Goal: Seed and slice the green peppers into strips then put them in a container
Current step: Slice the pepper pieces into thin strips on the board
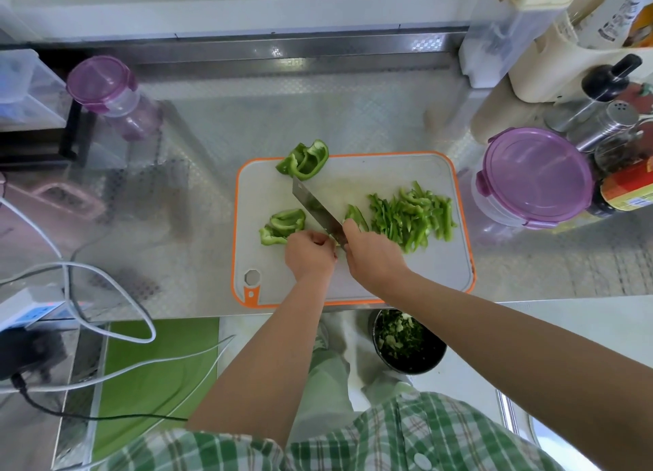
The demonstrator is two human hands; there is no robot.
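Note:
On the orange-rimmed white cutting board [388, 276] my right hand [371, 258] grips the handle of a cleaver [314, 207], blade angled toward the far left. My left hand [309, 253], fingers curled, holds down a small pepper piece against the blade; that piece is mostly hidden. Pepper chunks [282, 225] lie just left of my left hand, and a bigger pepper half [305, 159] sits at the board's far edge. A pile of cut green strips [411, 216] lies right of the blade. A round container with a purple lid [533, 177] stands right of the board.
A purple-lidded bottle [109, 96] stands at the far left of the metal counter. Spice shakers and bottles [615, 124] crowd the far right. White cables [106, 294] trail across the left. A dark bin with green scraps [406, 341] sits on the floor below the counter edge.

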